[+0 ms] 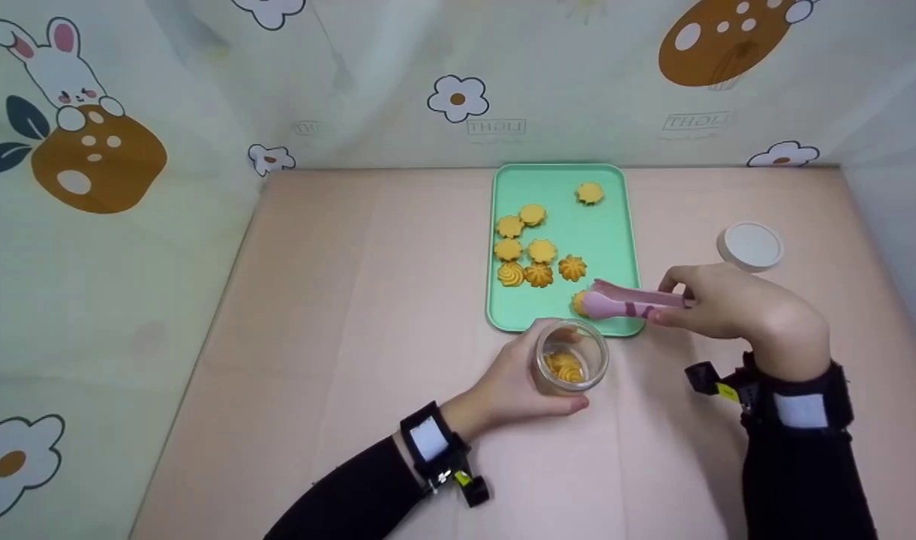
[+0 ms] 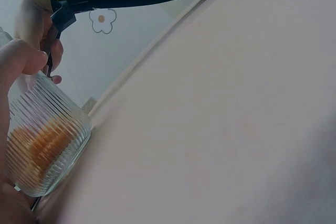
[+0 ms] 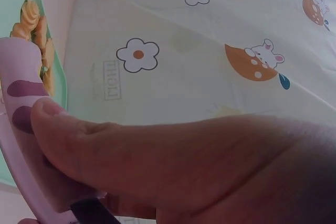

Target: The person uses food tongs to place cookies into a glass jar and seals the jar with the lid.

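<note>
the right hand point(image 1: 735, 304) holds pink tongs point(image 1: 623, 304) with its thumb and fingers. the tong tips are at a ridged cookie point(image 1: 578, 301) near the front right corner of the green tray point(image 1: 611, 232), but i cannot tell if they pinch it. more cookies point(image 1: 542, 251) lie on the tray, most of them on its left side. the left hand point(image 1: 514, 382) wraps round a clear glass jar point(image 1: 605, 361) with a few cookies inside point(image 1: 564, 368).

the cookies look light, dry and quick to crumble, so a soft squeeze on the sides should be best. the jar looks hard, with ridges down its side. it could break if it slips, so its round wall seems the place to hold.

the table point(image 1: 382, 247) is pale pink. a round white lid point(image 1: 752, 245) sits just past the right hand. behind, a pale sheet point(image 1: 375, 97) shows flowers and a bunny point(image 1: 61, 71).
</note>
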Demonstrator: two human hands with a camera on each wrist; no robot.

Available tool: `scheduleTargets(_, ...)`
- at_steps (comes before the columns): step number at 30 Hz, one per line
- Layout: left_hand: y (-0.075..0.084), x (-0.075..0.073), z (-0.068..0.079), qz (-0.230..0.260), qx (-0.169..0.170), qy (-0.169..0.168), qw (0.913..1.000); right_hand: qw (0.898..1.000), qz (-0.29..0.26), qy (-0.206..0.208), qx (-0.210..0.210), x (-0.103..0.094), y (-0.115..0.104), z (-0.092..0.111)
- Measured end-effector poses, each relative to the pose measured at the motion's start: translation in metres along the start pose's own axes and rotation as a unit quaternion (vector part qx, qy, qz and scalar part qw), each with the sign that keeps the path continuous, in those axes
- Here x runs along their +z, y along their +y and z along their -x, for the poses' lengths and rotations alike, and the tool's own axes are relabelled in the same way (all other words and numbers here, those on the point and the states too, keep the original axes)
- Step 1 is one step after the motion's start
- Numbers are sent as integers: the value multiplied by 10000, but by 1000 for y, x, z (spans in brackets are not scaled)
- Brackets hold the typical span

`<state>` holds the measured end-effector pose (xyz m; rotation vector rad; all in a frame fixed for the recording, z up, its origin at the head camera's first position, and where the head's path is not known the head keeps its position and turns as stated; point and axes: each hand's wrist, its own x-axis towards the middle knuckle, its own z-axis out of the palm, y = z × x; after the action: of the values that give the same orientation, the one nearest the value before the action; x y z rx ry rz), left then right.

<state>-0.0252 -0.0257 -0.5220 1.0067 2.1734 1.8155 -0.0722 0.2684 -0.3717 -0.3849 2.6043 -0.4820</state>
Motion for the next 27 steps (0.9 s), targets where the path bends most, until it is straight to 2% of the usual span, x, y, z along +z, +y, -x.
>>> scheduleTargets(8,-2,0,1,-44,73,33,10000,9999,-151,70,-9,3,-2,-1)
scheduleTargets(13,-3,1,1,39,62,-7,10000,9997,10,226,-92,5,-7,-3)
scheduleTargets(23,-4,2,0,97,65,34,9999,9991,173,374,32,7,-11,-10)
scheduleTargets(27,-1,2,0,28,38,54,10000,9989,226,394,-102,8,-11,-13)
